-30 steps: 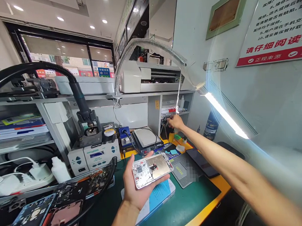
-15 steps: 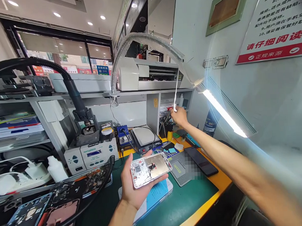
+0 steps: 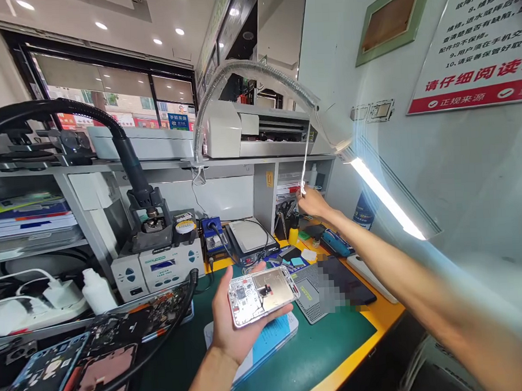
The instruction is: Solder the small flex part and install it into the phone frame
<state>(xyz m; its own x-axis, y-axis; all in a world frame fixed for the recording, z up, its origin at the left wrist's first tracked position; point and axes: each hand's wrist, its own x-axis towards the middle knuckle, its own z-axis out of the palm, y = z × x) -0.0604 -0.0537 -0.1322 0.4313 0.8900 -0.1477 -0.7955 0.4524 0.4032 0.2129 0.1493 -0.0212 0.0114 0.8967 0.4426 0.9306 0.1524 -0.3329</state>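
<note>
My left hand (image 3: 232, 326) grips an opened phone (image 3: 262, 294) from below, its inner boards and metal plate facing up, above the green mat (image 3: 319, 348). My right hand (image 3: 312, 203) is stretched far back to the tool holder (image 3: 288, 217) under the shelf. Its fingers are closed near the end of a white cord (image 3: 304, 170) hanging from the lamp. What they hold is too small to make out.
A hot-air station (image 3: 160, 263) with a black hose, a blue soldering station (image 3: 214, 237) and a heating plate (image 3: 249, 237) line the back. Disassembled phones (image 3: 69, 365) lie at left. A dark phone (image 3: 346, 281) and grey grid pad (image 3: 311, 294) rest at right under the lit lamp bar (image 3: 384, 199).
My right hand has risen a little from the tool holder toward the hanging cord. The left hand keeps the opened phone almost still.
</note>
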